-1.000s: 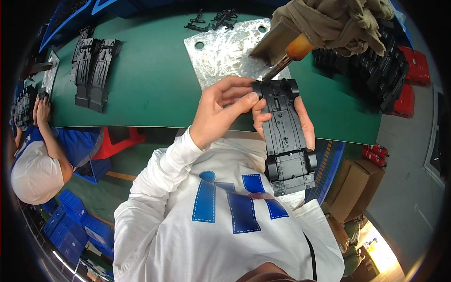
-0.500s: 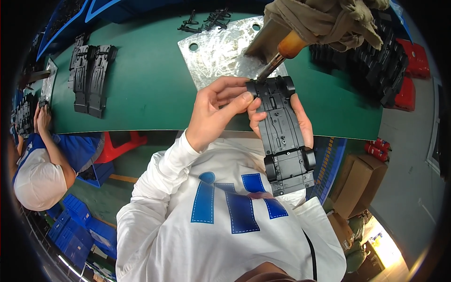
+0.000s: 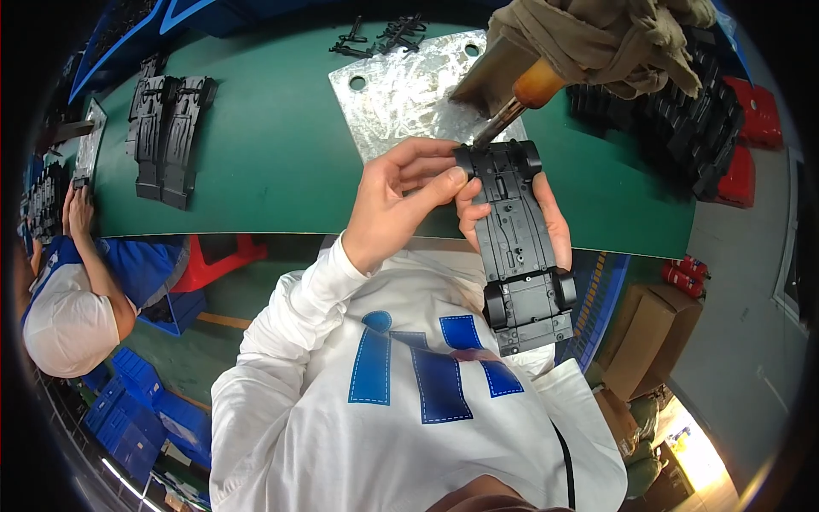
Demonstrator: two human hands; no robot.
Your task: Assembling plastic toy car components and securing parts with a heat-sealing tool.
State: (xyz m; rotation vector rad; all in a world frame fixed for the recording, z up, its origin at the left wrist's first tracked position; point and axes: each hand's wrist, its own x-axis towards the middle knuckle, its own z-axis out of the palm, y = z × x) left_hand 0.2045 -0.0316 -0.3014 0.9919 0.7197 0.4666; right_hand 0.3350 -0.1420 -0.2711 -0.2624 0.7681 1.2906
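A long black plastic toy-car chassis (image 3: 519, 243) lies across my right hand (image 3: 553, 224), which grips it from beneath. Fingers of that hand curl over the left edge, while the rest of it shows along the right edge. My left hand (image 3: 388, 203) pinches the far left corner of the chassis between thumb and fingers; any small part in that pinch is hidden. A soldering iron (image 3: 536, 85) with an orange-brown handle slants down from a cloth wrapping (image 3: 597, 43). Its metal tip meets or hovers just over the far end of the chassis; contact cannot be made out.
Behind my hands a scratched metal plate (image 3: 401, 94) lies on the green table (image 3: 273, 162). Small black parts (image 3: 397, 36) sit beyond it. Black chassis stand at left (image 3: 175, 141) and in a pile at right (image 3: 682, 128). A co-worker (image 3: 77, 324) works at far left.
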